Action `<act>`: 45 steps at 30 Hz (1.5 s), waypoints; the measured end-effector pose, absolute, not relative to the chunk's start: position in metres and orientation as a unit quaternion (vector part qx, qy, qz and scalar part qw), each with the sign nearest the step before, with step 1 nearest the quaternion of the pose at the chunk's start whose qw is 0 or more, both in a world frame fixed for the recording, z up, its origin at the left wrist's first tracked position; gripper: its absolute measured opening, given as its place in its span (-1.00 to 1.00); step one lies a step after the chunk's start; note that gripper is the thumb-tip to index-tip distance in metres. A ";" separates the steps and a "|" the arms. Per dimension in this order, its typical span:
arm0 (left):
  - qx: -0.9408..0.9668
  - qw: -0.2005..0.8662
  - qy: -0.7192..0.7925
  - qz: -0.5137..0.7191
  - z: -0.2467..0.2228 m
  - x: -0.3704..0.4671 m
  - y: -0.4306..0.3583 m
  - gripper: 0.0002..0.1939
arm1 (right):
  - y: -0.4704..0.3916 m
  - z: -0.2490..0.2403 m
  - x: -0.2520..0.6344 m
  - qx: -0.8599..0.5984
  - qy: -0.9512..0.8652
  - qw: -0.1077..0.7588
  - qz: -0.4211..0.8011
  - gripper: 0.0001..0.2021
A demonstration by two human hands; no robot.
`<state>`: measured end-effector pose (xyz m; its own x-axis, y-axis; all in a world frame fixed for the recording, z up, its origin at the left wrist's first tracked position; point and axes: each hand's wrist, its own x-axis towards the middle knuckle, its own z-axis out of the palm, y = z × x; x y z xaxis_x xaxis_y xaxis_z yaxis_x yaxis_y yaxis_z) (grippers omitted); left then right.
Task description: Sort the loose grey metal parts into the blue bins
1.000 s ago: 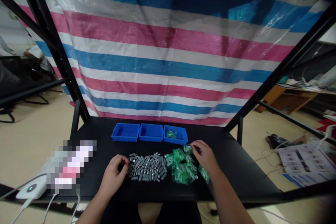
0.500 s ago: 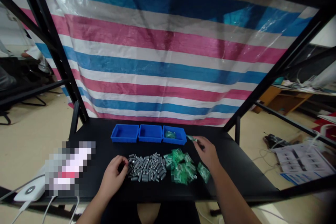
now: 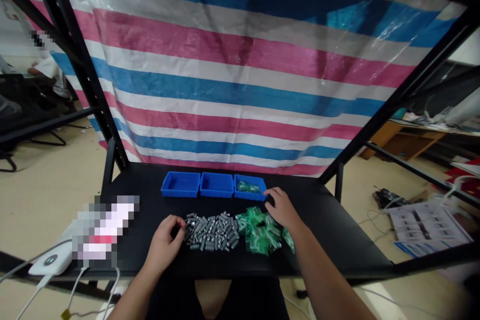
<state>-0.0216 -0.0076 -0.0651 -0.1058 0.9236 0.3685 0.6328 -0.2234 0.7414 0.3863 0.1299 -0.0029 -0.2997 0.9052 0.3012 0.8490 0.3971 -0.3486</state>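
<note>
My right hand (image 3: 281,207) is beside the right blue bin (image 3: 267,195), its thumb and forefinger apart and nothing visible between them. Small green plastic packets (image 3: 248,187) lie inside that bin. Below the hand is a heap of green plastic packets (image 3: 260,232), with another packet (image 3: 288,240) partly hidden by my right forearm. At the left edge of a pile of small grey metal cylinders (image 3: 212,232), my left hand (image 3: 167,240) is curled, thumb and fingertips close together. Whatever those fingertips hold, if anything, is hidden.
Two more blue bins, the left bin (image 3: 180,194) and the middle bin (image 3: 216,193), stand in the row on the black table (image 3: 330,240). A white device with cables (image 3: 50,261) and a pixelated object (image 3: 108,227) lie at left. Behind hangs a striped sheet (image 3: 232,95).
My right hand has let go of a green packet, and the right bin now shows more packet material inside. My left hand stays curled by the cylinders. The camera view has shifted slightly.
</note>
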 end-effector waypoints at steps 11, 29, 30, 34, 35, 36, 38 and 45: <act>0.654 0.166 0.591 0.443 -0.063 -0.020 -0.007 -0.83 | 0.111 -0.002 0.395 -0.532 -0.809 0.208 0.137 -0.67; 0.643 0.189 0.602 0.435 -0.063 -0.019 -0.009 -0.83 | 0.126 0.010 0.344 -0.521 -0.825 0.214 0.047 -0.72; 0.642 0.188 0.604 0.433 -0.063 -0.019 -0.009 -0.83 | 0.120 0.014 0.349 -0.514 -0.829 0.218 0.047 -0.75; 0.651 0.184 0.602 0.423 -0.065 -0.020 -0.007 -0.82 | 0.098 0.012 0.354 -0.549 -0.815 0.165 0.088 -0.70; 0.652 0.183 0.601 0.423 -0.065 -0.020 -0.007 -0.82 | 0.095 0.007 0.352 -0.564 -0.808 0.146 0.089 -0.63; 0.653 0.182 0.601 0.424 -0.065 -0.020 -0.007 -0.82 | 0.093 0.002 0.349 -0.576 -0.803 0.129 0.083 -0.57; 0.651 0.182 0.602 0.426 -0.065 -0.020 -0.007 -0.82 | 0.092 -0.008 0.345 -0.590 -0.797 0.113 0.067 -0.57; 0.649 0.188 0.601 0.426 -0.064 -0.019 -0.007 -0.83 | 0.116 0.020 0.351 -0.567 -0.781 0.258 0.044 -0.73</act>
<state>-0.0194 -0.0070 -0.0642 -0.0856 0.9411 0.3270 0.6204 -0.2065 0.7567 0.3506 0.1164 0.0199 -0.2231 0.9084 0.3536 0.8635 0.3525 -0.3607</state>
